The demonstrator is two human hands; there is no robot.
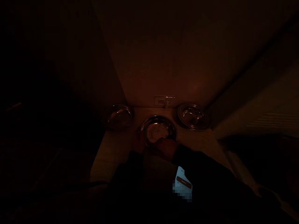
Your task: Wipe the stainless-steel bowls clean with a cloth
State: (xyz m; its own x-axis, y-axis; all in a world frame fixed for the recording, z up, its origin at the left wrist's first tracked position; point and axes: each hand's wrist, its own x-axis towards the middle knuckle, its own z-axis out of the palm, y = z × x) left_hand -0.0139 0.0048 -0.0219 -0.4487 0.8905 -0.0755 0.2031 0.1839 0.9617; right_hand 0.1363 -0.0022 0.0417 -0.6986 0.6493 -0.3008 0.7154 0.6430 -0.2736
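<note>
The scene is very dark. A round, shiny metal plate with a raised rim is in the middle of a small wooden table. My left hand is at the plate's left edge, fingers closed on the rim, though dim. Across the plate's near side lies my right hand, fingers curled inward over the rim. Whatever is in those fingers, if anything, is lost in shadow. Small dark spots or reflections show on the plate's inner surface.
A metal dish stands at the table's back left, and stacked metal dishes at its back right. Behind the wooden table, a wall socket holds a plug. A lit phone screen shows below my right forearm.
</note>
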